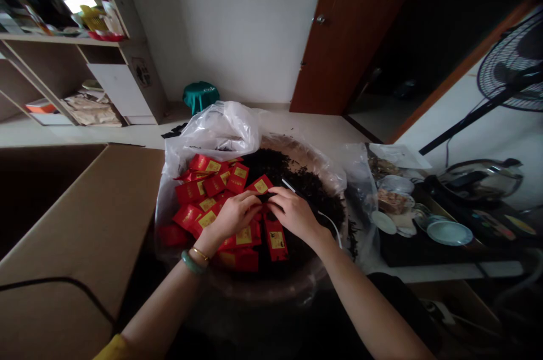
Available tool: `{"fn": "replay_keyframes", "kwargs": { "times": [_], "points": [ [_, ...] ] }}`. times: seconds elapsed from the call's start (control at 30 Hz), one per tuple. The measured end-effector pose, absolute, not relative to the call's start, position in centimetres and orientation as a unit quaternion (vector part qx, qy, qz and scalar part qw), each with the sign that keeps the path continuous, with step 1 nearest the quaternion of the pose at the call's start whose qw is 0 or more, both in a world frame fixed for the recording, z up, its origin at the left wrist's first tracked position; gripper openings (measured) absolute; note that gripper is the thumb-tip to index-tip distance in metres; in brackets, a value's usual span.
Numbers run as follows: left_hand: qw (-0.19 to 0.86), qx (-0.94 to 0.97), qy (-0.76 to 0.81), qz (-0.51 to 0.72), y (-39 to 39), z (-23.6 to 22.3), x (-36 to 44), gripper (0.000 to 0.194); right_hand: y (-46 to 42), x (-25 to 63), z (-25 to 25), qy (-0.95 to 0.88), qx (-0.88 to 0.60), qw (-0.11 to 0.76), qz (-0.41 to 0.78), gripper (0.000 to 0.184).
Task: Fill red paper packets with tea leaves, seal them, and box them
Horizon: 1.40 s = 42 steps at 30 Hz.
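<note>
My left hand [235,215] and my right hand [296,214] meet over a wide round basket [258,290] lined with clear plastic. Both hands are closed, fingertips pinched at the near edge of a small red packet [260,184] with a gold label. The fingers partly cover that edge, and a dark spot shows between them. Several more red packets [195,192] lie heaped around my left hand. One single packet [276,239] rests below my right fingers. Dark, loose dried leaves [311,183], like tea, fill the basket's far and right side.
A thin pale-edged object [288,185] and a white cable [332,224] lie by my right hand. An open cardboard box [85,218] stands left. At right, a table carries bowls [449,233], a glass pot [479,179] and bags; a fan [515,66] stands behind. A green-covered stool [201,96] is beyond.
</note>
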<state>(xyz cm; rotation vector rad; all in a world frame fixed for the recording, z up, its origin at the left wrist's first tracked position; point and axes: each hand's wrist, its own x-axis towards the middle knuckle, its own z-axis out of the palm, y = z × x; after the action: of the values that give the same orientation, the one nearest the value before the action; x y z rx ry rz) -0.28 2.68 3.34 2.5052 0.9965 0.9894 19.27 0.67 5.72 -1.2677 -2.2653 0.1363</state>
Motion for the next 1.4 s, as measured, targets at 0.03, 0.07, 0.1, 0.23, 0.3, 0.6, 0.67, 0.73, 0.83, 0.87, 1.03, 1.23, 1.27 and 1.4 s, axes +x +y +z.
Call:
{"fn": "replay_keyframes", "kwargs": {
  "times": [0.03,0.07,0.1,0.23,0.3,0.6,0.67,0.73,0.83,0.87,1.03,1.23,1.27,1.4],
  "points": [
    [0.151,0.86,0.34,0.348,2.5,3.5,-0.2,0.015,0.7,19.3,5.8,-0.846,-0.446,0.285,0.065,0.02],
    [0.168,0.858,0.334,0.352,2.4,3.7,-0.1,0.015,0.7,19.3,5.8,-0.851,-0.424,0.298,0.083,0.022],
    [0.183,0.856,0.329,0.355,2.3,3.9,-0.1,0.014,0.7,19.3,6.0,-0.853,-0.405,0.312,0.103,0.023],
    [0.216,0.843,0.336,0.36,2.1,4.6,-0.2,0.012,1.1,20.4,6.8,-0.809,-0.411,0.391,0.157,0.022],
    [0.22,0.83,0.351,0.374,2.1,4.8,-0.3,0.011,1.4,21.4,7.4,-0.776,-0.45,0.417,0.149,0.02],
    [0.266,0.801,0.363,0.396,1.5,5.2,0.0,0.011,0.5,20.3,7.4,-0.81,-0.398,0.393,0.172,0.02],
    [0.281,0.792,0.364,0.402,1.4,5.0,0.2,0.013,0.5,19.6,6.9,-0.802,-0.407,0.391,0.194,0.012],
    [0.303,0.762,0.382,0.425,1.4,4.6,0.3,0.028,0.6,19.4,6.5,-0.785,-0.423,0.403,0.206,0.009],
    [0.368,0.688,0.416,0.466,1.7,4.0,0.5,0.042,0.8,19.5,6.4,-0.75,-0.442,0.435,0.229,0.008],
    [0.398,0.662,0.424,0.473,1.8,3.9,0.6,0.04,0.9,19.6,6.4,-0.734,-0.452,0.444,0.245,0.011],
    [0.503,0.556,0.449,0.486,2.1,3.8,0.9,0.032,1.3,19.7,5.9,-0.69,-0.488,0.432,0.314,0.025],
    [0.55,0.526,0.437,0.479,1.5,4.6,1.4,0.035,1.3,19.6,5.4,-0.699,-0.47,0.451,0.297,0.019],
    [0.568,0.524,0.43,0.467,1.3,4.7,1.5,0.037,1.3,19.5,5.3,-0.699,-0.469,0.451,0.296,0.018],
    [0.675,0.493,0.397,0.379,0.7,4.4,2.2,0.044,0.9,19.0,5.2,-0.703,-0.467,0.444,0.302,0.016]
  ]
}}
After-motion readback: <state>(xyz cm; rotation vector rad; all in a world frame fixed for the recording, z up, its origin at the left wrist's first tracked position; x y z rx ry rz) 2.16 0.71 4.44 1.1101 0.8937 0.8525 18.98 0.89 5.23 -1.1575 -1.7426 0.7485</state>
